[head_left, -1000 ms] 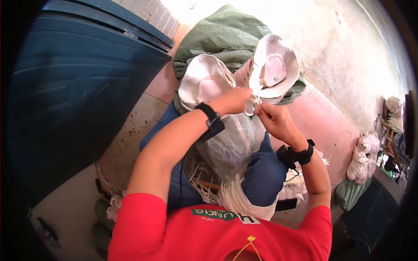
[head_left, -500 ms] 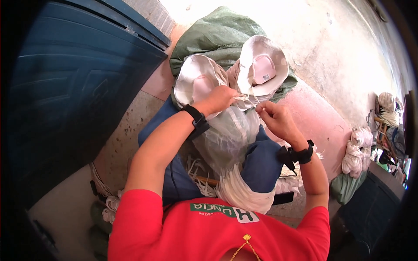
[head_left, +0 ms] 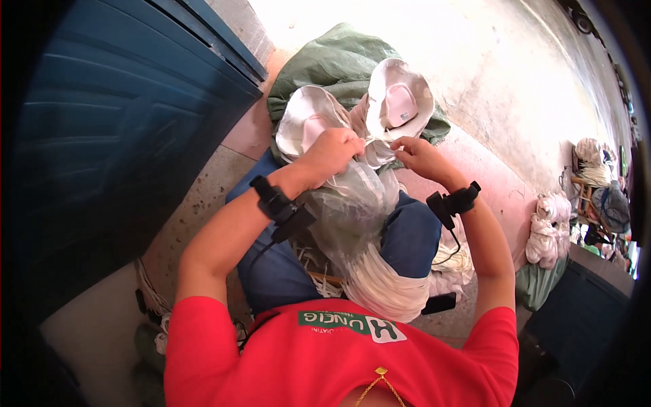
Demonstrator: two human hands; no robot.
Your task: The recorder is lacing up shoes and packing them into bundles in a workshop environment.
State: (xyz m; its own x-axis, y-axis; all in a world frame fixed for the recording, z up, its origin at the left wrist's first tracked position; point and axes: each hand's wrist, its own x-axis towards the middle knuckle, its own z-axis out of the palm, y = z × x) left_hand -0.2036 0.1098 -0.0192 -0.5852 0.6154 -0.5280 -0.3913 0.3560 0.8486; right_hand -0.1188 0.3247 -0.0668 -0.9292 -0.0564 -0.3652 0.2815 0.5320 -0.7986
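Observation:
Two stacks of white bucket hats point(head_left: 400, 112) lie side by side with their openings toward me, and pale pink linings show inside. Against the near side of the left stack of hats point(head_left: 296, 122) is my left hand point(head_left: 333, 154), its fingers closed on a thin white tie strip point(head_left: 374, 141). My right hand point(head_left: 422, 160) pinches the same strip close below the right stack; its fingertips nearly touch the hats. A crumpled clear plastic bag point(head_left: 349, 214) hangs between my knees, under the hands. Over my right thigh is draped a bundle of white strips point(head_left: 388, 285).
Behind the hats bulges a green woven sack point(head_left: 325, 64). A dark blue door panel point(head_left: 129, 136) stands close on the left. At the right are tied white bundles point(head_left: 548, 234) on a green bag point(head_left: 541, 281). A black phone-like slab point(head_left: 439, 303) is beside my right thigh.
My right hand has moved farther out and closer to the hats and to my left hand. The loose loops of strip between the hands have drawn in tighter against the stacks.

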